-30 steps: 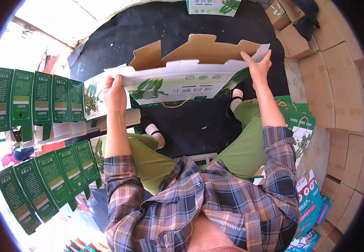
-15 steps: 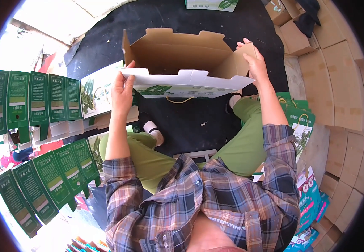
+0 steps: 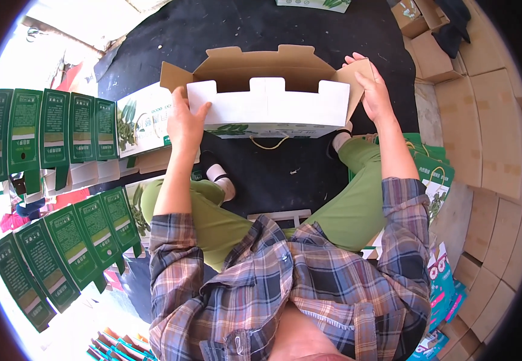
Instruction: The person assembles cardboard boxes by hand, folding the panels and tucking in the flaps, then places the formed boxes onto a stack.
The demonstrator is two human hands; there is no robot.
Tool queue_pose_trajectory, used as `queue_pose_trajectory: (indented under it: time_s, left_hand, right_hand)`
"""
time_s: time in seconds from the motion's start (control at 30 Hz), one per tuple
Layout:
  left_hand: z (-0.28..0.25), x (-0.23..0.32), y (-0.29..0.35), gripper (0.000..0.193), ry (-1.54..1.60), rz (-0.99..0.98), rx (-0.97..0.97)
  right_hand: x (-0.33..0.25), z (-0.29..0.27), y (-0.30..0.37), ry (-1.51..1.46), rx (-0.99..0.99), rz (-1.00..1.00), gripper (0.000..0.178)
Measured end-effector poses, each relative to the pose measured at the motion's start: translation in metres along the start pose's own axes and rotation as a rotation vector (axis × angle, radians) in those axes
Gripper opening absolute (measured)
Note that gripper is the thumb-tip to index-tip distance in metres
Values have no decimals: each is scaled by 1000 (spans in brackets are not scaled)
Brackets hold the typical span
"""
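An open cardboard carton (image 3: 267, 107) is held in front of me, white with green leaf print outside and plain brown inside. Its notched front flap leans out toward me, and a rope handle (image 3: 268, 143) hangs from the printed front wall. My left hand (image 3: 186, 120) is closed on the carton's left front corner, thumb on the white flap and fingers behind the brown left flap (image 3: 175, 77). At the other end, my right hand (image 3: 372, 90) grips the brown right flap (image 3: 354, 90), its thumb bent over the edge and its fingertips behind.
Rows of green printed cartons (image 3: 56, 126) stand at my left, with another row (image 3: 80, 246) nearer. Green carrier bags (image 3: 432, 171) lie by my right knee. Brown cardboard boxes (image 3: 459, 126) line the right side. A black sheet (image 3: 261, 180) covers the floor.
The carton's front flap has turned out toward me, showing its white face, and the left flap has swung outward. My left hand has shifted its grip at that corner.
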State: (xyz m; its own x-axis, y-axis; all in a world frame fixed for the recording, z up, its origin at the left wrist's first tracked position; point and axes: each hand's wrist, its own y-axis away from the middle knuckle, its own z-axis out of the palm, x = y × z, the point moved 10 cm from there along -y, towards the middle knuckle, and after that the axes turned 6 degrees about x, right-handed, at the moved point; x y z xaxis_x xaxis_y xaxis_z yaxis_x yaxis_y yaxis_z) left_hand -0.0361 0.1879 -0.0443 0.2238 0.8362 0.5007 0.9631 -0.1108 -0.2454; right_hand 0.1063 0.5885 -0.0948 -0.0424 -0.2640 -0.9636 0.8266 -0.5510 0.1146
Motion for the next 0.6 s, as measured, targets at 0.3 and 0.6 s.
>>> queue_pose_trajectory:
  time_s: [0.3, 0.6]
  left_hand:
    - [29, 28, 18, 52, -262, 413, -46]
    - [31, 57, 39, 55, -221, 629, -93]
  right_hand:
    - [-38, 37, 25, 471, -43, -308, 56]
    - [-25, 87, 46, 1135, -198, -417, 57]
